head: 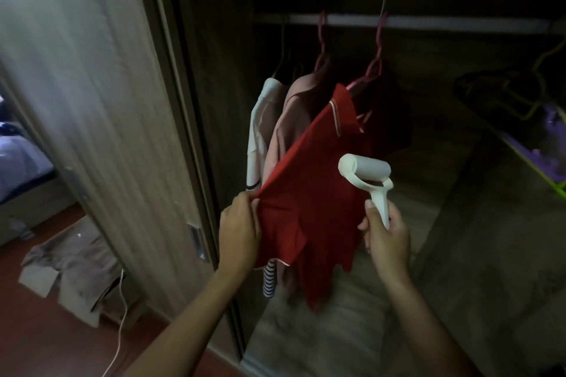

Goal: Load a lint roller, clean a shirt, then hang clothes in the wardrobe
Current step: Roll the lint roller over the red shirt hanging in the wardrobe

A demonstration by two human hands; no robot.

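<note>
A red shirt (315,193) with a striped collar hangs on a pink hanger (374,67) from the wardrobe rail (428,21). My left hand (240,232) pinches the shirt's left edge and pulls it out taut toward me. My right hand (386,236) grips the handle of a white lint roller (366,174), whose roll rests against the shirt's front. Left of the red shirt hang a pink garment (294,119) and a white garment (260,125).
The wardrobe's sliding door (101,101) stands at the left. Cardboard boxes (70,269) and a white cable (121,315) lie on the red floor. A bed (18,162) shows at far left. Green hangers and purple cloth (545,131) sit at the right inside the wardrobe.
</note>
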